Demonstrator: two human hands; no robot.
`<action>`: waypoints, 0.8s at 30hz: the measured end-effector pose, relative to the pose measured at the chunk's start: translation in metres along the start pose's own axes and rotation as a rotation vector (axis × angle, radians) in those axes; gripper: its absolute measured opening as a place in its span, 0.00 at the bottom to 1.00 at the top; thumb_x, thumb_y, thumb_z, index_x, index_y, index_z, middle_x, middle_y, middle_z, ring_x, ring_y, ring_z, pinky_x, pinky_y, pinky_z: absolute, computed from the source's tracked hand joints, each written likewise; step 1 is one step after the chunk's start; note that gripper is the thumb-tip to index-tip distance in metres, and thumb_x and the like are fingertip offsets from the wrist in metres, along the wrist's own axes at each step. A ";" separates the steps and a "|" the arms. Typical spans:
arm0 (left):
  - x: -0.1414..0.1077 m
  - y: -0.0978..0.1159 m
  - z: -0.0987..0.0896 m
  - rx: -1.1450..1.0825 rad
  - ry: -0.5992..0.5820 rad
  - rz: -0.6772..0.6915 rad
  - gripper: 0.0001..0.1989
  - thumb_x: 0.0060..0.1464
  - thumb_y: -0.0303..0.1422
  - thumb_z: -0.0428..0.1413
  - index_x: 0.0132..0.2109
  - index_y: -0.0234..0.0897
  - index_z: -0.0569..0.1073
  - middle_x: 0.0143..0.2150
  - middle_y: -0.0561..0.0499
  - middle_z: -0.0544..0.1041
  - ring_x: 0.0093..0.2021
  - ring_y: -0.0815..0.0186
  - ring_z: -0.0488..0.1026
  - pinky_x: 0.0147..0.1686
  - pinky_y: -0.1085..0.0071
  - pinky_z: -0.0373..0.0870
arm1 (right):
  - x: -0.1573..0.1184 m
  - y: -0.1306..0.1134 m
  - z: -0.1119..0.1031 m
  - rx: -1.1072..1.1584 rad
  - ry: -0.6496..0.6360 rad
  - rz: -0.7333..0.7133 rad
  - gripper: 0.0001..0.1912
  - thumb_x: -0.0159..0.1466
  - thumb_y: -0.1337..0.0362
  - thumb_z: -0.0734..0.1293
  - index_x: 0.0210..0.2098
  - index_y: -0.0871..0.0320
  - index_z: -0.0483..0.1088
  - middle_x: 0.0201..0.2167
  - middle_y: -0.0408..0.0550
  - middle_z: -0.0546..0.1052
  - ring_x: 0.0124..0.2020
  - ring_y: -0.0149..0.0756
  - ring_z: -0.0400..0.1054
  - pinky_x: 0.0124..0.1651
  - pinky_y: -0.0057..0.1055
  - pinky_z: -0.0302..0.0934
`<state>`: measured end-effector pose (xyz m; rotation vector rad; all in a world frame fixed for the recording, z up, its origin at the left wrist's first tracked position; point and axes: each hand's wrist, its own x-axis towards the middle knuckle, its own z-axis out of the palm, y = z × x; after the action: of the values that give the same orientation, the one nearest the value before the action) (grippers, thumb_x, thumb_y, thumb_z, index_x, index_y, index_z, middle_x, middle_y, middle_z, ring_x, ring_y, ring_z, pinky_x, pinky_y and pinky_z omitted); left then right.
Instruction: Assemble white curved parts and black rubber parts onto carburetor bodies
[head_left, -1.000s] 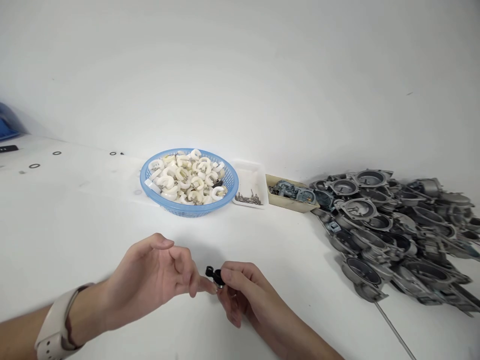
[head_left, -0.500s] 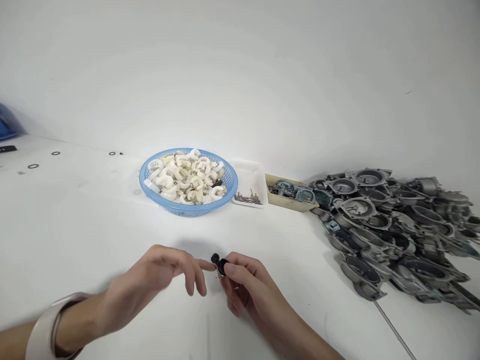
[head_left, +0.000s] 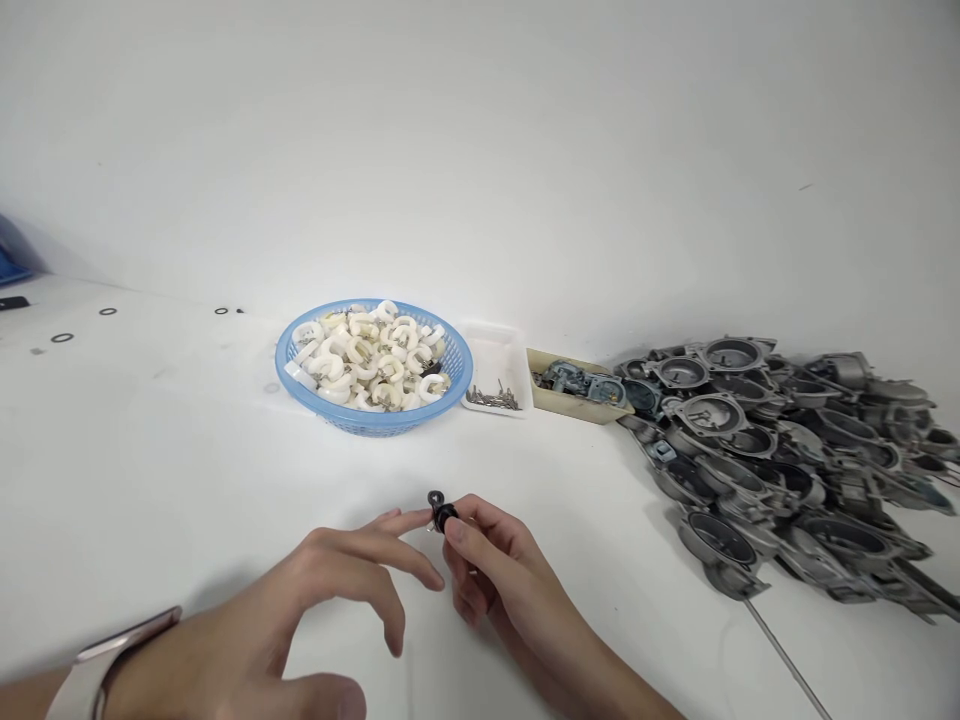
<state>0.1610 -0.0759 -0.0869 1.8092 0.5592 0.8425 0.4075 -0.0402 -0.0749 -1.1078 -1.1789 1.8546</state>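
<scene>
Between the thumb and fingers of my right hand point(head_left: 495, 560) is a small black part point(head_left: 444, 516) with a ringed top and a bit of bright metal at its lower side; its exact kind I cannot make out. My left hand point(head_left: 337, 590) has its fingers spread, the palm turned down, and one fingertip touches the left side of the black part. Nothing is gripped in the left hand. Both hands are just above the white table point(head_left: 225, 500), and a watch with a pale strap point(head_left: 112, 650) circles the left wrist.
Beyond the hands stands a blue basket point(head_left: 375, 425) heaped with white plastic float-like pieces. Beside it are a white tray point(head_left: 502, 350) with small metal pins and a beige tray point(head_left: 570, 402) of metal parts. Grey carburetor bodies point(head_left: 780, 470) pile up at right. Black rings point(head_left: 63, 338) lie far left.
My left hand has turned, its thumb now showing and its fingers spread wider. The black part has tilted a little in my right hand, which stays nearly in place.
</scene>
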 end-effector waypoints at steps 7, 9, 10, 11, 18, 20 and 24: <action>0.001 0.007 -0.001 0.021 -0.026 -0.029 0.15 0.63 0.39 0.60 0.55 0.44 0.76 0.69 0.42 0.68 0.76 0.39 0.48 0.72 0.37 0.43 | -0.001 0.000 0.001 0.005 0.006 0.008 0.24 0.61 0.45 0.76 0.31 0.57 0.65 0.21 0.36 0.63 0.20 0.24 0.52 0.24 0.25 0.50; 0.001 0.007 -0.001 0.017 -0.034 -0.032 0.15 0.63 0.40 0.60 0.55 0.44 0.76 0.69 0.42 0.68 0.76 0.38 0.47 0.72 0.37 0.44 | -0.001 0.000 0.002 0.000 0.015 -0.001 0.24 0.61 0.46 0.77 0.31 0.57 0.66 0.20 0.36 0.63 0.20 0.24 0.52 0.24 0.25 0.51; 0.001 0.006 -0.001 0.013 -0.035 -0.037 0.15 0.64 0.40 0.60 0.55 0.44 0.76 0.69 0.43 0.67 0.76 0.39 0.46 0.72 0.37 0.44 | 0.000 0.000 0.002 -0.003 0.018 -0.003 0.24 0.60 0.45 0.77 0.31 0.57 0.67 0.20 0.36 0.62 0.20 0.24 0.52 0.24 0.25 0.51; 0.001 0.006 -0.002 0.011 -0.037 -0.040 0.15 0.64 0.41 0.60 0.55 0.45 0.76 0.70 0.43 0.67 0.76 0.39 0.45 0.72 0.37 0.44 | 0.000 0.000 0.002 -0.005 0.021 -0.005 0.24 0.60 0.45 0.77 0.31 0.57 0.67 0.20 0.36 0.62 0.20 0.24 0.52 0.24 0.25 0.51; -0.002 0.004 -0.001 0.015 -0.049 -0.056 0.15 0.65 0.41 0.59 0.56 0.47 0.75 0.71 0.46 0.65 0.77 0.42 0.44 0.73 0.38 0.41 | -0.001 0.003 0.002 -0.009 0.046 -0.019 0.24 0.60 0.45 0.77 0.31 0.57 0.68 0.21 0.36 0.60 0.20 0.24 0.52 0.24 0.25 0.52; -0.003 0.004 0.000 0.018 -0.049 -0.059 0.14 0.65 0.42 0.59 0.56 0.47 0.75 0.71 0.46 0.66 0.77 0.41 0.44 0.73 0.38 0.41 | 0.000 0.003 0.001 -0.008 0.049 -0.021 0.24 0.59 0.45 0.77 0.31 0.57 0.68 0.21 0.35 0.60 0.20 0.24 0.52 0.24 0.25 0.52; -0.001 0.003 0.000 0.026 -0.057 -0.056 0.14 0.65 0.41 0.59 0.56 0.48 0.74 0.71 0.47 0.66 0.77 0.42 0.44 0.73 0.39 0.42 | 0.000 0.002 0.001 -0.014 0.051 -0.030 0.23 0.60 0.45 0.77 0.32 0.57 0.68 0.21 0.36 0.59 0.21 0.24 0.51 0.24 0.25 0.52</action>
<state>0.1600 -0.0781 -0.0843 1.8268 0.5845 0.7467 0.4061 -0.0416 -0.0766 -1.1321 -1.1746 1.7884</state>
